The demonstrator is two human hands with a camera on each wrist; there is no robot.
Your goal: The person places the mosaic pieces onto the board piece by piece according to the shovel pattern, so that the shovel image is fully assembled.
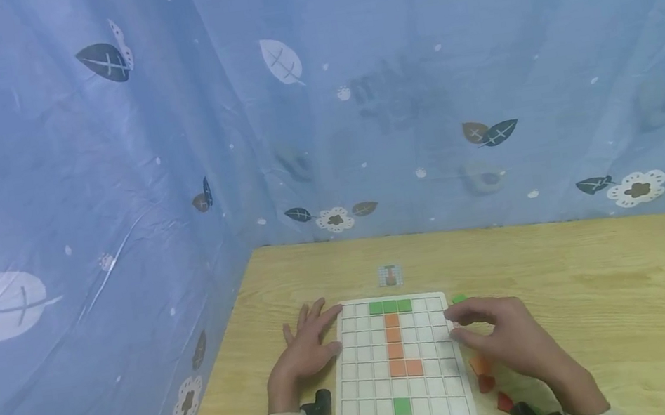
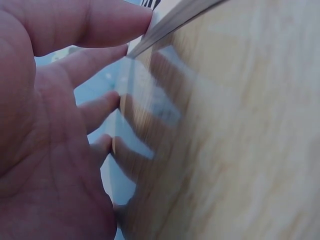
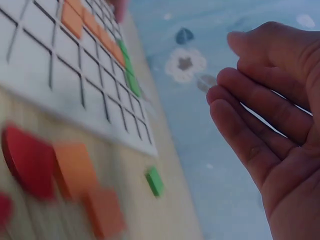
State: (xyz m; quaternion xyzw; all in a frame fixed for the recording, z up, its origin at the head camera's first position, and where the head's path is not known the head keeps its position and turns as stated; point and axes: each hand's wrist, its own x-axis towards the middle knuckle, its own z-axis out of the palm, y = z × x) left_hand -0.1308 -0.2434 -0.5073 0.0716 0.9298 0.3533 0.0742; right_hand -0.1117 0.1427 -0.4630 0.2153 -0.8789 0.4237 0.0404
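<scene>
A white grid board [image 1: 440, 385] lies on the table. Across its top row runs a line of green tiles [image 1: 390, 307], with a column of orange tiles [image 1: 394, 335] below; one more orange tile [image 1: 414, 367] sits right of the column's foot. Lower down is a single green tile [image 1: 402, 407]. My left hand [image 1: 303, 355] rests at the board's left edge, fingers spread; in the left wrist view the thumb is beside the board's rim [image 2: 172, 22]. Over the right edge hovers my right hand [image 1: 510, 335], fingers loosely bent, nothing visible between them in the right wrist view.
Right of the board lie loose pieces: a green tile [image 3: 154, 181], orange tiles [image 3: 75, 170] and red curved pieces [image 3: 29, 160]. Beyond the board is a small picture card [image 1: 389, 275]. A blue patterned curtain [image 1: 394, 99] hangs behind and left of the wooden table [image 1: 609, 310].
</scene>
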